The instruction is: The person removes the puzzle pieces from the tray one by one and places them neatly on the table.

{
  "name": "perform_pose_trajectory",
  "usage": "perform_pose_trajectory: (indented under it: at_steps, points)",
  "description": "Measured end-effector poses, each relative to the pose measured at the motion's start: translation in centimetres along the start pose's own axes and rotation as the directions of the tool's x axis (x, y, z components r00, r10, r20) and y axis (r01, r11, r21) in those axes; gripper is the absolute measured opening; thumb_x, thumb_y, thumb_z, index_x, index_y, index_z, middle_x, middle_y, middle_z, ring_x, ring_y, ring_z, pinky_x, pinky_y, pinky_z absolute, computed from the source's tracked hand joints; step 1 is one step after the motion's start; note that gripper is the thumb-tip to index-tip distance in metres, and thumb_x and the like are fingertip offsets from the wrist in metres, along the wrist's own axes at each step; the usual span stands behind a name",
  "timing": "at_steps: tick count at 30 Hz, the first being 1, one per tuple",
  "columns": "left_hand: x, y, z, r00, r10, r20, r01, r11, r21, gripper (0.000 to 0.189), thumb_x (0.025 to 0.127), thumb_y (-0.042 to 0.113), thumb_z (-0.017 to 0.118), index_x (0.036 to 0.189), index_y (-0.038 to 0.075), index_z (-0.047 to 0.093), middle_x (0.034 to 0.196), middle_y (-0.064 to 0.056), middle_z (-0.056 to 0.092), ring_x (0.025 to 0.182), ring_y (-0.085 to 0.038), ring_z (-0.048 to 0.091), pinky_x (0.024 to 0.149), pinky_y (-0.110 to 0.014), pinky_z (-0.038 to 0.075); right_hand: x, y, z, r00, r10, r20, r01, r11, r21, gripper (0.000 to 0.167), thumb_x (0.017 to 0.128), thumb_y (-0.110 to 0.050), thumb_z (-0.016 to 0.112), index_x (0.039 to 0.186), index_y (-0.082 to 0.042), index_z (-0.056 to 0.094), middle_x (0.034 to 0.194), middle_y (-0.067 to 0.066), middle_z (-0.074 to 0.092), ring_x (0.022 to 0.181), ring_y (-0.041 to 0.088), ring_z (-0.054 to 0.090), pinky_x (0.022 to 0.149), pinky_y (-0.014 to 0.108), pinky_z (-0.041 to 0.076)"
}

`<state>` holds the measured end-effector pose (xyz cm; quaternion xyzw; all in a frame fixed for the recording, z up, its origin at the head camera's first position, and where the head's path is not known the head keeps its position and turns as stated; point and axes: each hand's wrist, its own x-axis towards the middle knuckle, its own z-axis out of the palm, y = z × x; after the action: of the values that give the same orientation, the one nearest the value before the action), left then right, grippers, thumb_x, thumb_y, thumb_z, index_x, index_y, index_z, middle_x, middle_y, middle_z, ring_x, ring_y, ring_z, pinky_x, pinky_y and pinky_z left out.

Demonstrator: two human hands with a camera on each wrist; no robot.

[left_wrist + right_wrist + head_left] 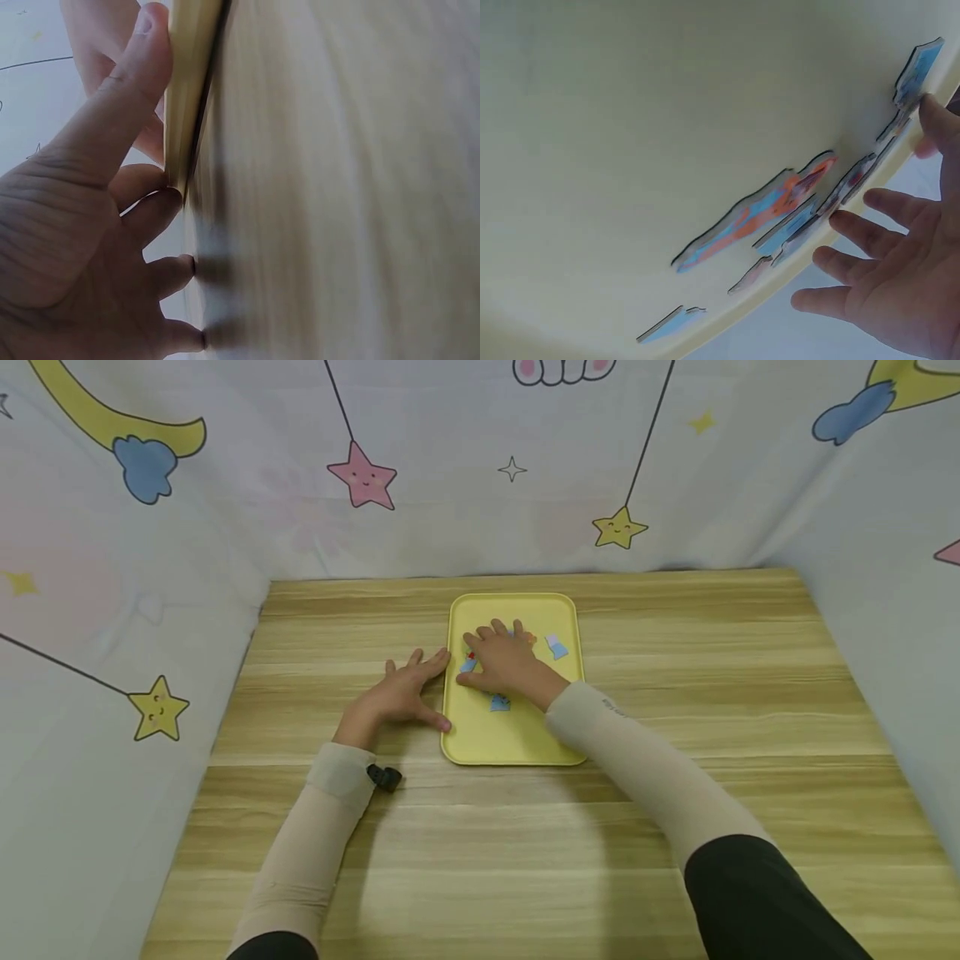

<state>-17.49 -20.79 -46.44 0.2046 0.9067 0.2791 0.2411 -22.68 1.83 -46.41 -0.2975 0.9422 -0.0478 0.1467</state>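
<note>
A yellow tray (517, 745) lies on the table, holding several flat printed pieces that look like jigsaw puzzle pieces. One blue piece (557, 647) is at the tray's right side and another blue piece (500, 702) below the right hand. My left hand (401, 695) touches the tray's left edge with spread fingers; its thumb (142, 64) rests at the rim. Over the pieces, my right hand (504, 662) is spread palm down, covering some of them. In the right wrist view an orange-and-blue piece (761, 210) lies near its fingertips; whether they touch any piece I cannot tell.
The tray stands on a wood-grain table (480, 843). A white curtain (450, 527) printed with stars and moons hangs behind the table and along its sides. A small black device (385, 777) sits at the left sleeve's cuff.
</note>
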Motion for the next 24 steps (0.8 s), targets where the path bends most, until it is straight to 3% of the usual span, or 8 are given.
perform_pose_trajectory:
  at_steps: [6,11,19,24]
  points:
    - [0.0,0.0,0.1,1.000,-0.001,0.003,0.001,1.000,-0.008,0.130,0.074,0.046,0.096,0.170,0.011,0.014,0.176,-0.004,0.010,0.160,-0.044,-0.007,0.117,-0.076,-0.015,-0.1,-0.5,-0.1,1.000,0.015,-0.016,-0.016,0.999,-0.035,0.075,0.102,-0.064,0.058,0.157,-0.014,0.050,0.158,0.014,0.048,0.152,0.040,0.033,0.122,0.073,0.018]
    - [0.1,0.0,0.1,1.000,-0.004,0.001,0.004,1.000,-0.016,0.130,0.075,0.045,0.096,0.170,0.011,0.014,0.176,-0.005,0.010,0.160,-0.043,-0.008,0.118,-0.074,-0.016,-0.4,-1.0,-0.3,0.999,0.022,-0.024,-0.021,1.000,0.013,0.070,0.102,-0.058,0.063,0.153,-0.011,0.054,0.151,0.014,0.053,0.147,0.039,0.040,0.121,0.073,0.019]
    - [0.0,0.0,0.0,1.000,-0.001,0.003,0.001,1.000,-0.022,0.131,0.074,0.046,0.096,0.170,0.011,0.015,0.176,-0.005,0.012,0.160,-0.042,-0.008,0.118,-0.074,-0.017,-0.5,-1.3,-0.5,1.000,0.011,-0.011,-0.011,0.999,0.053,0.064,0.103,-0.051,0.065,0.146,-0.004,0.059,0.150,0.017,0.052,0.147,0.039,0.040,0.122,0.073,0.016]
    - [0.1,-0.1,-0.1,1.000,-0.004,0.008,0.004,1.000,-0.017,0.131,0.073,0.048,0.096,0.170,0.011,0.015,0.176,-0.006,0.014,0.161,-0.042,-0.008,0.118,-0.074,-0.016,-0.4,-1.0,-0.3,1.000,-0.017,-0.001,0.017,0.999,0.049,0.066,0.104,-0.049,0.063,0.151,-0.004,0.054,0.155,0.016,0.048,0.151,0.038,0.036,0.123,0.074,0.010]
